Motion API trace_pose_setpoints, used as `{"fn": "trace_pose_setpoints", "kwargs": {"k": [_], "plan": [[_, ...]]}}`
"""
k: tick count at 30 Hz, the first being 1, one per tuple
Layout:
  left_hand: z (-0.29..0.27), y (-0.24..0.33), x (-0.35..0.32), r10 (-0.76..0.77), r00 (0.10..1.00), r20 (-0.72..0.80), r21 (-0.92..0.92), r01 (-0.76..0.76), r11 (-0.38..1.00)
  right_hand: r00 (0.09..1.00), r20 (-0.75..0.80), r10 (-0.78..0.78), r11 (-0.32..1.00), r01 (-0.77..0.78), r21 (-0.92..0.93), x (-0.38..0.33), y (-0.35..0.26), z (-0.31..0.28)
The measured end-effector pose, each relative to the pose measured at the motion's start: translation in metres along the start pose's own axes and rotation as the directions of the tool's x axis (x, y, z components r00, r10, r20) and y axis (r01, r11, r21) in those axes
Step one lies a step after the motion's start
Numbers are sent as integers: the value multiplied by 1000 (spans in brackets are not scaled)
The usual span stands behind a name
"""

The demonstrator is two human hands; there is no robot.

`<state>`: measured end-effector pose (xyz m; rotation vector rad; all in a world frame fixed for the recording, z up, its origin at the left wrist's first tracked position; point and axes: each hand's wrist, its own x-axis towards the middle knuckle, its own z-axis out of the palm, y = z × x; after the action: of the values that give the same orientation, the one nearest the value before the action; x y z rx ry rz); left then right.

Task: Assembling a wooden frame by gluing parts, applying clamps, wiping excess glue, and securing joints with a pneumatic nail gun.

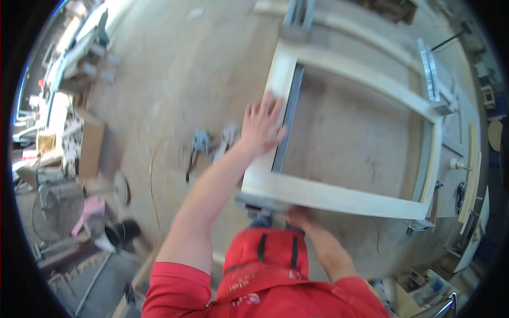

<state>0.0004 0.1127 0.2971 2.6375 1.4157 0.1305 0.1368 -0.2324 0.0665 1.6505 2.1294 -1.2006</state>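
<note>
A white rectangular frame (pixel 339 192) with a large opening lies across metal supports in front of me. Grey strips (pixel 289 122) line its left and right inner edges. My left hand (pixel 262 126) rests on the left rail with its fingers spread, the thumb side near the grey strip. Below the near rail, close to my body, is my right hand (pixel 300 216). It is blurred and partly hidden by the frame, so its fingers do not show. A grey metal support (pixel 254 201) is under the near left corner, beside my right hand.
Another metal support (pixel 295 29) stands at the far left corner. On the floor to the left lie a blue-grey tool (pixel 201 140), a cardboard box (pixel 91 146) and a round wire-guarded fan (pixel 55 204). A white bottle (pixel 456 165) stands at the right among boards.
</note>
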Motion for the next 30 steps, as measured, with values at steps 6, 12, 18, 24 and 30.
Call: {"fn": "trace_pose_setpoints", "kwargs": {"k": [6,12,18,24,30], "plan": [[-45,13,-1,-15,999,45,28,14,1000,781,-37,623,765,-598,240,-270,26,6],[-43,48,50,30,970,239,122,-61,991,237,-565,790,528,-731,432,-484,37,80],[74,232,41,336,881,-332,58,-336,940,64,-372,926,260,-823,505,-568,227,33],[163,567,2,415,907,67,-503,-328,800,185,-372,909,331,-864,379,-643,346,-49],[149,680,20,172,916,363,-180,-112,977,597,-216,773,618,-785,39,-671,484,-113]]}}
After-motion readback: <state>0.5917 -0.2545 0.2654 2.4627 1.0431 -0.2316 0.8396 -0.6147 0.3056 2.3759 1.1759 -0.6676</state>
